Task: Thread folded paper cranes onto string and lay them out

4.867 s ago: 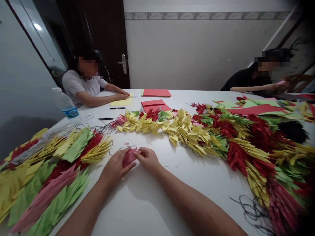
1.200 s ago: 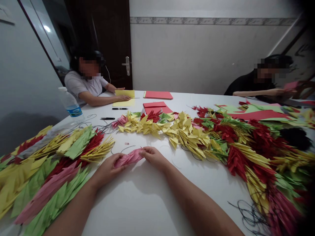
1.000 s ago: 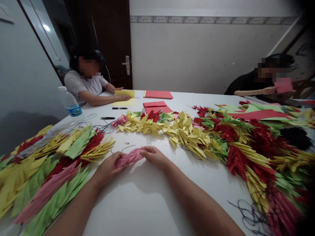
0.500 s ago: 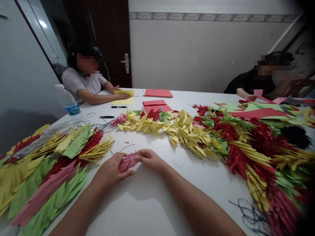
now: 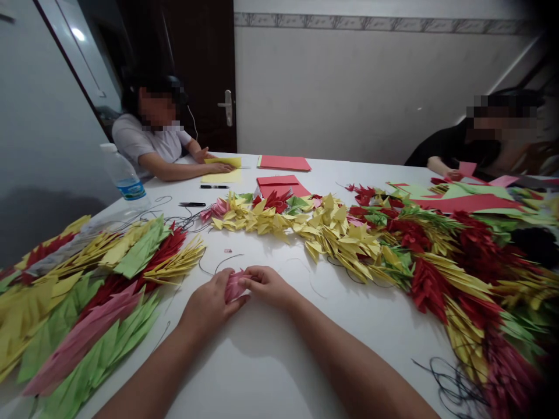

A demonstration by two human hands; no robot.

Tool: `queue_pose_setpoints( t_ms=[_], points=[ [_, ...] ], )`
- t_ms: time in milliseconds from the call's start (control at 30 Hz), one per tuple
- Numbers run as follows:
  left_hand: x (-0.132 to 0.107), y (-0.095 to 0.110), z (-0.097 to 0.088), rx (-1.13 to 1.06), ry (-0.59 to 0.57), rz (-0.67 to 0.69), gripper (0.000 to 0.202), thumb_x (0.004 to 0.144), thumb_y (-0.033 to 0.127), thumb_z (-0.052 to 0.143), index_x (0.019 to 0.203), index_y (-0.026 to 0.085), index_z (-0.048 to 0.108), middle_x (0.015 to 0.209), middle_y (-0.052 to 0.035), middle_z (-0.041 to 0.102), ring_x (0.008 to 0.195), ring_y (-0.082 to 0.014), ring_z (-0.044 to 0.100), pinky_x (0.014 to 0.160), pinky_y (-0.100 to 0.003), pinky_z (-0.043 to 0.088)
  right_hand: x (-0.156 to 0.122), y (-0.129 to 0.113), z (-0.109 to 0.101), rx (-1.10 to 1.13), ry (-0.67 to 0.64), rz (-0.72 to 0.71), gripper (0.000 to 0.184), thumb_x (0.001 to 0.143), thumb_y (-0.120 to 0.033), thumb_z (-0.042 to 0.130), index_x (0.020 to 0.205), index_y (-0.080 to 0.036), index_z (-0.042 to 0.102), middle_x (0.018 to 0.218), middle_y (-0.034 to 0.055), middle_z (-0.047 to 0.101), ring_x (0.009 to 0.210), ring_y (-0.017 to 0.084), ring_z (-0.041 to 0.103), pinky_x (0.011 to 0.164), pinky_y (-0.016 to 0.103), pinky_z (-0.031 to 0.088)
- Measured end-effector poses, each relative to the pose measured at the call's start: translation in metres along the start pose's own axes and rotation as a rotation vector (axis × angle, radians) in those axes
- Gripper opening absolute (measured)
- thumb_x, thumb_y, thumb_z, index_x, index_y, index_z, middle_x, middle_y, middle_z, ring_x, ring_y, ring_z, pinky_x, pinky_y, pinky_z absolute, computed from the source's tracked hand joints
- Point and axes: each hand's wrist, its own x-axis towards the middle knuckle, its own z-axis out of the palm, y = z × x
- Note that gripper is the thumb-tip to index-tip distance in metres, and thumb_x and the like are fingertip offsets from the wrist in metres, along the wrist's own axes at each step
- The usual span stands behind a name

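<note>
Our left hand (image 5: 209,304) and right hand (image 5: 267,286) both pinch a pink folded paper (image 5: 234,286) between them, over the white bench (image 5: 257,372), with rows of paper cranes (image 5: 100,273) lying to either side.

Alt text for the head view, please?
The left hand and right hand pinch a small pink folded-paper piece on a white table, between heaps of red, yellow, green and pink paper cranes. A person and another person sit beyond.
</note>
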Motion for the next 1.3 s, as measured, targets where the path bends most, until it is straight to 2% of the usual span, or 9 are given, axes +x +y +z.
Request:
queue_pose_setpoints(
  t_ms=[100,233,433,633,833,967,1067,1200,1300],
  points=[
    [0.001,0.002,0.0,0.004,-0.002,0.002,0.053,0.079,0.048,0.044,0.122,0.018,0.036,0.117,-0.0119,0.054,0.092,-0.0267,0.058,0.073,-0.035,0.042,0.0,-0.001,0.002,0.009,0.003,0.008,0.034,0.071,-0.049,0.055,0.064,-0.016,0.05,0.053,-0.005,0.041,0.051,0.008,0.034,0.047,0.02,0.027],
    [0.001,0.005,-0.003,-0.002,-0.029,0.048,0.035,0.086,0.044,0.032,0.107,0.021,0.046,0.104,-0.0059,0.059,0.088,-0.0213,0.059,0.068,-0.029,0.04,0.001,-0.002,0.0,-0.014,0.031,0.012,0.038,0.07,-0.052,0.055,0.06,-0.017,0.047,0.051,-0.0057,0.037,0.05,0.007,0.032,0.046,0.02,0.025],
    [0.001,0.004,-0.005,0.076,-0.06,0.053,0.027,0.084,0.037,0.036,0.102,0.02,0.046,0.101,-0.0063,0.059,0.09,-0.0204,0.057,0.068,-0.027,0.038,0.001,0.0,-0.016,-0.195,0.363,-0.054,0.05,0.073,-0.053,0.048,0.044,-0.019,0.027,0.045,-0.006,0.021,0.046,0.007,0.022,0.044,0.023,0.019],
    [-0.001,0.003,-0.002,0.125,-0.058,0.046,0.033,0.083,0.051,0.034,0.091,0.021,0.046,0.086,-0.0044,0.061,0.078,-0.0207,0.059,0.06,-0.027,0.035,-0.002,-0.002,-0.016,-0.439,0.621,-0.172,0.047,0.074,-0.046,0.049,0.045,-0.02,0.024,0.043,-0.0051,0.025,0.045,0.008,0.022,0.046,0.024,0.022],
    [-0.002,0.002,-0.001,0.124,-0.066,0.059,0.032,0.084,0.05,0.031,0.087,0.021,0.045,0.078,-0.0035,0.06,0.074,-0.0207,0.059,0.057,-0.027,0.032,-0.004,-0.007,-0.014,-0.661,0.675,-0.267,0.044,0.077,-0.04,0.043,0.045,-0.02,0.02,0.042,-0.0038,0.024,0.042,0.009,0.023,0.047,0.025,0.021],
    [-0.003,0.005,-0.004,0.132,-0.101,0.08,0.023,0.082,0.041,0.036,0.081,0.022,0.048,0.075,-0.0021,0.059,0.076,-0.0187,0.058,0.058,-0.026,0.034,-0.005,-0.004,-0.016,-0.787,0.675,-0.322,0.039,0.076,-0.026,0.04,0.042,-0.02,0.022,0.041,-0.0029,0.025,0.043,0.01,0.023,0.048,0.025,0.02],
    [-0.003,0.007,-0.004,0.129,-0.112,0.112,0.027,0.082,0.044,0.035,0.08,0.022,0.049,0.076,-0.0027,0.059,0.076,-0.0187,0.058,0.059,-0.026,0.035,-0.006,-0.001,-0.016,-0.85,0.679,-0.367,0.037,0.074,-0.02,0.041,0.041,-0.02,0.025,0.041,-0.0028,0.026,0.044,0.011,0.021,0.049,0.026,0.019],
    [-0.003,0.003,-0.003,0.127,-0.119,0.198,0.035,0.082,0.052,0.033,0.079,0.021,0.048,0.077,-0.0042,0.059,0.076,-0.02,0.058,0.06,-0.027,0.036,-0.007,0.002,-0.019,-0.835,0.718,-0.366,0.039,0.077,-0.024,0.041,0.043,-0.02,0.022,0.042,-0.0034,0.024,0.044,0.011,0.021,0.049,0.027,0.02],
    [-0.004,0.0,-0.002,0.058,-0.088,0.172,0.035,0.08,0.055,0.033,0.079,0.022,0.045,0.073,-0.0027,0.057,0.072,-0.0192,0.057,0.058,-0.025,0.034,-0.006,0.005,-0.026,-0.705,0.853,-0.306,0.04,0.079,-0.031,0.041,0.046,-0.021,0.019,0.044,-0.0045,0.022,0.044,0.01,0.022,0.049,0.025,0.021]
  ],
)
